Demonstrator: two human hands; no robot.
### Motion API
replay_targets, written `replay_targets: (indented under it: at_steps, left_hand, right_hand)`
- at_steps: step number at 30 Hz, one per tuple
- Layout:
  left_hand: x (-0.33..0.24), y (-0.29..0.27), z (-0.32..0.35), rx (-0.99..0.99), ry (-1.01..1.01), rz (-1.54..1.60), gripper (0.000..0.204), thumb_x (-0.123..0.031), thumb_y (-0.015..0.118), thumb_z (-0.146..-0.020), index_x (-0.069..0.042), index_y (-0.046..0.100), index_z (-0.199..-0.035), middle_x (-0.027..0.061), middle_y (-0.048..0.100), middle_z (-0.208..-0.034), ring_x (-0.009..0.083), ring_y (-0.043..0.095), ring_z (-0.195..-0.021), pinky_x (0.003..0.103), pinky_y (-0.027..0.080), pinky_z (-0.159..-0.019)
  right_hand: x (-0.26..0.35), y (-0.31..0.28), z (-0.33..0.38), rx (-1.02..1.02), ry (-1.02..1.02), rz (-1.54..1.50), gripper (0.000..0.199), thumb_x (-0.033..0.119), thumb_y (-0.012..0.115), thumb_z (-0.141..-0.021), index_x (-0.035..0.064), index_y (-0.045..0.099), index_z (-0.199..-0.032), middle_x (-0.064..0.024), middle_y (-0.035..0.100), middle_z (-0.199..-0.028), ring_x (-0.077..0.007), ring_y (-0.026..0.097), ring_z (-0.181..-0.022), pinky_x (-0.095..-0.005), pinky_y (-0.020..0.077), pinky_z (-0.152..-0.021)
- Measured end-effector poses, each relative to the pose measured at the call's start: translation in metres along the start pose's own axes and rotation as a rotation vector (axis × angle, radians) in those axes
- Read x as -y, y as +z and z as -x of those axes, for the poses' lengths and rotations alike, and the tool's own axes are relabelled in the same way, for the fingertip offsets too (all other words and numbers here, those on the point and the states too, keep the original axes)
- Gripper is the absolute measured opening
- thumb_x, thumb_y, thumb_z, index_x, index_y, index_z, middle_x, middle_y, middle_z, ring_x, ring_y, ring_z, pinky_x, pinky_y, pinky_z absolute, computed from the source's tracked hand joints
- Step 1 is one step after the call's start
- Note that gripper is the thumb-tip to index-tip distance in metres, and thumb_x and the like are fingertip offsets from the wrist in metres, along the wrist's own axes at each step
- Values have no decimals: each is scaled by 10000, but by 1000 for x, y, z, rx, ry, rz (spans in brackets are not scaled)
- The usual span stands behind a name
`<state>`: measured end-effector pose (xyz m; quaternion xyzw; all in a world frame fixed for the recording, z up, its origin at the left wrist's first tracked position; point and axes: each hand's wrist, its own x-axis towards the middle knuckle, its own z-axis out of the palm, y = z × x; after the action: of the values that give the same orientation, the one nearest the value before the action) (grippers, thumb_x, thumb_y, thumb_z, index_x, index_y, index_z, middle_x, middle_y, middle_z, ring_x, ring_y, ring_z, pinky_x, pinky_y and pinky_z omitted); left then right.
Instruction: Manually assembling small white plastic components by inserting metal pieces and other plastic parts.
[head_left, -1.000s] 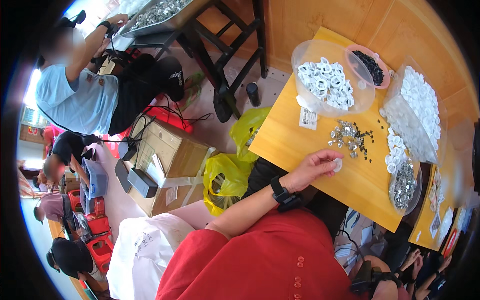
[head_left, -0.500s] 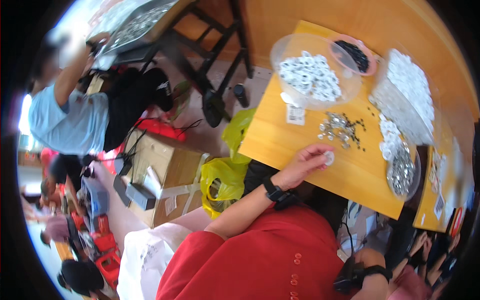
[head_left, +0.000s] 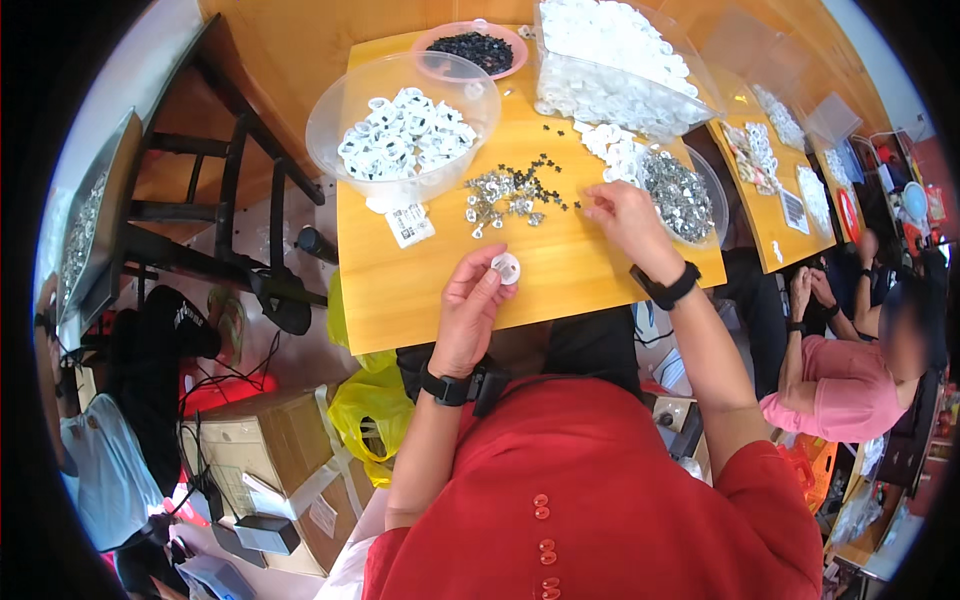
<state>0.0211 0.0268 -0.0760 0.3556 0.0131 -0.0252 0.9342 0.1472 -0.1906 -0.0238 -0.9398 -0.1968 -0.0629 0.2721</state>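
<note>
Near the table's front edge, my left hand [head_left: 468,305] pinches a small round white plastic disc [head_left: 505,268] between thumb and fingers. My right hand [head_left: 632,228] is over the table to the right, its fingertips drawn together; whether anything small sits in them I cannot make out. Just left of those fingertips lie scattered tiny black pieces [head_left: 545,178], beside a loose pile of shiny metal pieces [head_left: 492,200]. Close behind my right hand, a clear round bowl [head_left: 718,205] holds many metal pieces, with loose white discs [head_left: 612,150] heaped next to it.
A clear bowl [head_left: 322,130] of white parts stands at left, a white label [head_left: 410,226] before it. Behind are a pink bowl [head_left: 425,68] of black pieces and a clear bin [head_left: 600,98] of white parts. Yellow bags [head_left: 365,415] hang left; people sit at both sides.
My view has swung rightward and levelled over the table. My right hand has risen from low beside my body to the tabletop, by the black pieces. My left hand still holds the disc.
</note>
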Motion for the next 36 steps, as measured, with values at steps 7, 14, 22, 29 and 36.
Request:
replay_targets:
  at_steps: [7,14,22,29,36]
  left_hand:
    - [-2,2,2,-15,-22,-20,308,-113,524,-934,-32,504,-1231,36,593,-1050,108,560,-913,254,463,-814]
    - [-4,4,-2,-43,-60,-114,277,-102,510,-937,-23,516,-1203,45,590,-1056,111,549,-926,252,451,-814]
    - [-8,16,-9,-151,-186,-141,246,-127,499,-949,-30,538,-1172,24,600,-966,92,545,-839,230,448,-760]
    - [-8,45,-33,-164,-306,-126,178,-179,502,-955,-60,576,-1066,-1,589,-895,70,526,-786,214,430,-698]
    - [-7,59,-31,-153,-245,-92,154,-176,512,-951,-83,584,-1051,-10,588,-889,64,522,-778,215,424,-686]
  right_hand:
    - [-1,21,-15,66,-38,62,157,43,688,-700,-22,670,-842,-205,640,-798,-349,627,-746,-412,500,-669]
    - [-4,26,-20,85,-48,101,53,18,616,-757,-21,608,-791,-199,618,-780,-364,612,-744,-416,485,-663]
    - [-3,21,-13,117,-57,-38,93,43,532,-844,-23,522,-908,-192,591,-882,-314,593,-790,-384,477,-695]
    - [44,5,11,372,287,-1176,178,156,533,-934,20,560,-1046,-6,586,-998,-77,521,-923,-257,424,-832]
    - [47,16,22,346,181,-1357,120,133,529,-930,47,553,-1011,-44,495,-1214,-98,495,-1043,-262,394,-912]
